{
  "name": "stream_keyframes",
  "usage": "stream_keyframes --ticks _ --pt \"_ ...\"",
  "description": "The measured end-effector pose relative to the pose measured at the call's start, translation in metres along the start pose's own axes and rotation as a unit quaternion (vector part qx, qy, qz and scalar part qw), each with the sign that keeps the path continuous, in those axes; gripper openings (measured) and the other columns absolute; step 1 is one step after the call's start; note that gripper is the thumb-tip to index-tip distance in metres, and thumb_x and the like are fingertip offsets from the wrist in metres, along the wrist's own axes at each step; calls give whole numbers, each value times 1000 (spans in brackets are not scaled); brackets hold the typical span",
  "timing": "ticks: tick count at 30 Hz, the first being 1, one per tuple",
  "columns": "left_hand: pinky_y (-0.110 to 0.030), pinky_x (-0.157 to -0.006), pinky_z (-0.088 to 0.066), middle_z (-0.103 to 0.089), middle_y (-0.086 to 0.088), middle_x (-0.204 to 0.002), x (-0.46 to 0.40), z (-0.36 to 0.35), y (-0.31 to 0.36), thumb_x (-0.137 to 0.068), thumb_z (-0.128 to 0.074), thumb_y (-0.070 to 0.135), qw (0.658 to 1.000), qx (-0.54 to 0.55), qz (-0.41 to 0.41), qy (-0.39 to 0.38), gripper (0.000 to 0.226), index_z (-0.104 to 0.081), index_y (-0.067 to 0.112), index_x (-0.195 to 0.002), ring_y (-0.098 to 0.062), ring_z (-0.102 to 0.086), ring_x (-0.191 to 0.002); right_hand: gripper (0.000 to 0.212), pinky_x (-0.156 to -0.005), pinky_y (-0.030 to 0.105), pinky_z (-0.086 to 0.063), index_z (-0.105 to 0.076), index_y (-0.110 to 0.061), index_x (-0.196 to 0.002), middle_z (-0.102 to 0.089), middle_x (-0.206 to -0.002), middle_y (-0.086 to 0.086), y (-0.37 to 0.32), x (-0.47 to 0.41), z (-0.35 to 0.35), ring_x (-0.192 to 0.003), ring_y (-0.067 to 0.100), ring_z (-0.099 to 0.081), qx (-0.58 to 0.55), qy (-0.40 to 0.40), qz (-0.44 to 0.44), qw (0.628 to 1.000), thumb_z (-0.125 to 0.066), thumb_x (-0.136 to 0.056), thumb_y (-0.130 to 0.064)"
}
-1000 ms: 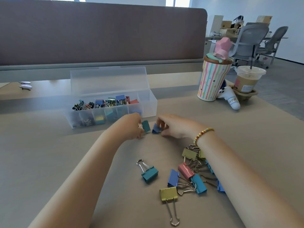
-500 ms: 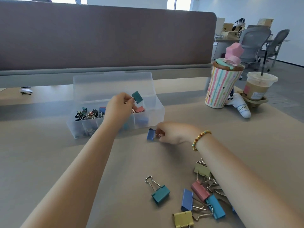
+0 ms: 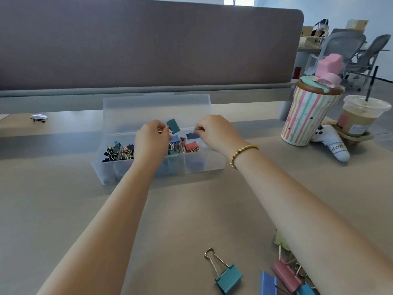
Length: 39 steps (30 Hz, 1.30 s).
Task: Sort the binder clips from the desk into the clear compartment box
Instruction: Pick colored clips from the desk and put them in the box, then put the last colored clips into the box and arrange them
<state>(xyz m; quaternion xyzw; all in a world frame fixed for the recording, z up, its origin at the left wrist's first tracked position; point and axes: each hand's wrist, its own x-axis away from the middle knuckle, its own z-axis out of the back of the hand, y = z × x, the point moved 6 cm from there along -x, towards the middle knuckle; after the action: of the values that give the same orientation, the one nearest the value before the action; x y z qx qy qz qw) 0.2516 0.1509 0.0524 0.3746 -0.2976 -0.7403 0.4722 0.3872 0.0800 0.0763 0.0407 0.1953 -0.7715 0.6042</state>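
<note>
The fingers of the left hand (image 3: 152, 138) pinch the wire handles of a teal binder clip (image 3: 173, 125), which stands tilted above the open box. The right hand (image 3: 214, 130) pinches the handle of a dark blue binder clip (image 3: 192, 135) in the same way, low over the compartments toward the box's right end. Both hands hang over the clear compartment box (image 3: 204, 165), whose lid (image 3: 157, 109) stands open at the back edge.

The step in hand looks like the release. To do it well, each clip should come down over the compartment that holds clips of its own size before the fingers let go; the middle compartments already hold coloured clips (image 3: 191, 145), and the left ones hold small dark clips (image 3: 111, 152), so the size match probably matters. Which compartment each clip hangs over cannot be told exactly. Lowering each clip close to the pile before parting the fingers should keep it from bouncing over a divider.

More remains: near the desk's front edge lie a large teal clip (image 3: 228, 277), a blue clip (image 3: 268, 283) and a pink clip (image 3: 286, 273), some partly under the right forearm. The desk (image 3: 63, 209) also bears a striped cup (image 3: 308, 116) and an iced drink (image 3: 359, 120) toward its right back corner, well apart from the box.
</note>
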Motion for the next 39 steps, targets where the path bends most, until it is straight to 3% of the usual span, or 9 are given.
stream_keyframes --ticks 5,9,16,19,25,29,33,36,39 --pt "-21 -51 -37 -70 -3 -90 -2 -2 2 -96 -45 17 1000 10 -1 -6 20 -61 10 -105 -3 -49 -59 20 -59 26 -32 -70 -8 -91 -47 -84 4 -15 -8 -18 -78 20 -44 164 -26 72 983 -55 -94 -21" --pt "-24 -57 -39 -70 -1 -89 -2 -3 4 -96 -43 15 1000 14 -11 -25 21 -59 10 -108 -8 -50 -61 54 -58 27 -28 -46 -15 -53 -38 -67 3 -10 -7 -14 -77 22 -40 47 -88 19 995 -38 -98 -44" --pt "-32 -80 -49 -66 6 -85 11 -15 26 -99 -39 15 991 47 -53 -111 12 -50 14 -102 -16 -61 -86 27 -79 32 -46 -65 -3 -98 -63 -90 9 -7 -3 0 -85 21 -56 -262 -29 -10 964 -47 -97 -23" --pt "-29 -74 -45 -67 2 -94 16 -16 27 -99 -38 16 990 37 -63 -119 13 -50 14 -102 -16 -60 -90 22 -71 22 -43 -66 -5 -103 -59 -89 2 -1 -2 3 -82 13 -52 -288 -16 -17 957 -53 -94 -20" --pt "-35 -71 -41 -56 -3 -92 35 16 23 -96 -41 14 991 -19 -130 22 15 -54 9 -102 -23 -51 -80 11 -68 24 -34 -62 -13 -95 -54 -91 -2 6 14 0 -84 13 -43 -6 30 65 997 -59 -90 -23" --pt "-28 -66 -40 -56 4 -74 48 16 26 -94 -45 14 993 18 -110 -34 12 -56 14 -95 -15 -50 -67 21 -73 31 -39 -71 -13 -98 -58 -99 6 -3 22 -4 -98 21 -48 88 -9 89 992 -54 -93 -26" --pt "-30 -71 -44 -59 0 -77 71 8 30 -92 -50 15 989 -3 -88 -116 11 -60 12 -94 -19 -53 -75 38 -69 32 -39 -52 -16 -56 -50 -80 5 -5 36 8 -91 27 -50 64 -35 58 996 -48 -93 -12" --pt "-23 -71 -44 -61 0 -93 104 -4 33 -90 -56 29 962 -42 -75 -260 21 -58 14 -106 -16 -55 -85 29 -86 34 -44 -71 -6 -90 -64 -97 12 -1 59 24 -100 27 -52 -14 6 46 999 -44 -95 -10" --pt "-30 -102 -34 -44 4 -136 145 -15 33 -82 -60 51 894 -159 -104 -406 56 -43 28 -130 -14 -41 -125 28 -79 21 -35 -69 -9 -111 -63 -111 7 5 96 36 -106 21 -55 -86 12 13 996 -45 -96 -12"
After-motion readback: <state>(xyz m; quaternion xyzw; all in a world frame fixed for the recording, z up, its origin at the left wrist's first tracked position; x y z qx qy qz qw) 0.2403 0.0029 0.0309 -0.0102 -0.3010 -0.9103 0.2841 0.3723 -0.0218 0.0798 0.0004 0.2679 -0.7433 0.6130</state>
